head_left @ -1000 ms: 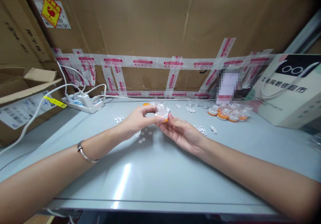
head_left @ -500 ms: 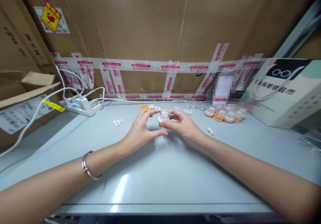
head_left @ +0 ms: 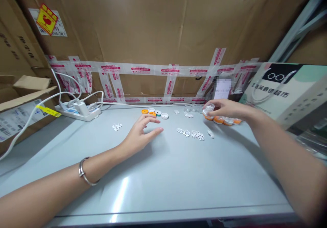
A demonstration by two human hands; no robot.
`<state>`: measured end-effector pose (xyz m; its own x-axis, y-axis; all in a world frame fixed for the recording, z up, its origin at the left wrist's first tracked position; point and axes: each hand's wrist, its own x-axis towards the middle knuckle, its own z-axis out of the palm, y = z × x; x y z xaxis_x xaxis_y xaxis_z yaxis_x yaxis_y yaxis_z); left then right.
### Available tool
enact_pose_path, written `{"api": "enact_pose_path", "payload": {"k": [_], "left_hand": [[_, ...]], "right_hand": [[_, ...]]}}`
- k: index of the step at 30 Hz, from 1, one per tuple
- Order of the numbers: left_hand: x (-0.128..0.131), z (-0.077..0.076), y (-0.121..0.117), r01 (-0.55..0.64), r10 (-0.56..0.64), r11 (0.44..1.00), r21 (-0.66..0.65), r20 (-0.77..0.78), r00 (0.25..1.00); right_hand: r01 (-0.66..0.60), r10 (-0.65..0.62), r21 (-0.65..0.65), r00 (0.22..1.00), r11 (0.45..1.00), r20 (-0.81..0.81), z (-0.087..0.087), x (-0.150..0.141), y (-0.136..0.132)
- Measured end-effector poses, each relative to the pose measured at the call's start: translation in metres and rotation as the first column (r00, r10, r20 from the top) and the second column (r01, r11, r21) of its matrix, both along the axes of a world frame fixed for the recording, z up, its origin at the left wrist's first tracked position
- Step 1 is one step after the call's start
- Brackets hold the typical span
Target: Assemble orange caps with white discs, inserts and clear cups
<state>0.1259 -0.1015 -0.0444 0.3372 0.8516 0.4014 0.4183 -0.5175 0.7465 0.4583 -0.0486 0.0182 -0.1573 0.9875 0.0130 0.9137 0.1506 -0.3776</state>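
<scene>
My right hand (head_left: 226, 108) has its thumb and fingers closed around a small clear-topped plastic piece with an orange base (head_left: 208, 111). It is at the left end of a group of similar orange-based pieces (head_left: 228, 121), partly hidden by the hand. My left hand (head_left: 141, 131) holds nothing; its fingers are apart and slightly curled over the table. Just beyond its fingers lie an orange ring (head_left: 144, 111), a white ring (head_left: 165, 116) and several other rings. White openwork wheel-like parts (head_left: 198, 135) lie between the hands, with a small white part (head_left: 211, 134) beside them.
Small white round parts (head_left: 117, 126) lie left of my left hand. Clear plastic parts (head_left: 193, 109) sit along the back. A power strip (head_left: 87, 115) with cables and an open carton (head_left: 22, 115) stand left. A phone (head_left: 222, 89) and a paper bag (head_left: 278, 98) stand right.
My right hand has carried the clear-topped piece from the middle to the group at the right. My left hand has parted from it and stays open, uncovering the rings and white openwork parts.
</scene>
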Motion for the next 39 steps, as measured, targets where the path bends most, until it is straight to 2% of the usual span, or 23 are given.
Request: {"api": "enact_pose_path", "payload": {"k": [3,7,13,21,32,37,39], "left_hand": [[0.000,-0.001,0.001,0.004,-0.005,1.000,-0.010,-0.006,1.000],[0.000,0.000,-0.001,0.016,-0.016,1.000,-0.015,0.001,1.000],[0.000,0.000,-0.003,0.066,-0.065,0.997,-0.027,0.029,0.997],[-0.003,0.001,0.003,0.030,-0.031,0.998,0.051,0.012,0.999],[-0.011,0.002,0.014,-0.049,0.047,0.985,0.164,0.018,0.999],[-0.016,0.008,0.020,-0.077,0.076,0.974,0.214,0.015,0.997],[-0.021,0.011,0.025,-0.112,0.115,0.963,0.245,0.004,0.993]], "right_hand": [[0.012,0.006,-0.127,0.990,0.992,0.140,-0.006,-0.006,0.001],[0.033,0.006,-0.138,0.964,0.990,0.267,-0.007,-0.018,-0.002],[0.148,-0.069,-0.213,0.938,0.966,0.339,-0.001,-0.018,-0.008],[0.220,-0.144,-0.143,0.900,0.965,0.411,-0.008,-0.008,-0.001],[0.219,-0.165,-0.060,0.865,0.974,0.474,-0.012,-0.008,0.001],[0.205,-0.227,0.099,0.872,0.974,0.434,-0.006,-0.012,0.000],[0.107,-0.190,0.247,0.921,0.963,0.340,-0.004,-0.020,-0.001]]}}
